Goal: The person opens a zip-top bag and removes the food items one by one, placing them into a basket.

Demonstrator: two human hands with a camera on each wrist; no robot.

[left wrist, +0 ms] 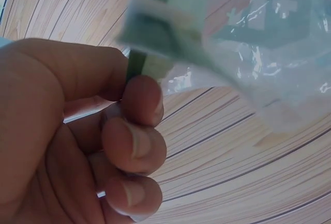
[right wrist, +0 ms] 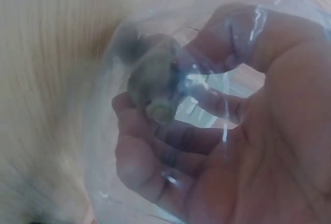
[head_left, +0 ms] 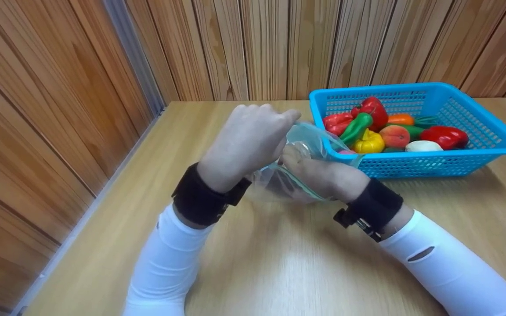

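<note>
A clear plastic bag with a green zip strip is held above the wooden table, just in front of the blue basket. Its long axis runs from the near left to the far right, with the mouth turned toward the basket. At the left, the zip edge is pinched by the left hand, whose fingers are curled tightly against the strip. At the right, the right hand is pressed against the film of the bag, fingers curled around a small greyish round object; what it is cannot be told. In the basket, toy vegetables are piled.
</note>
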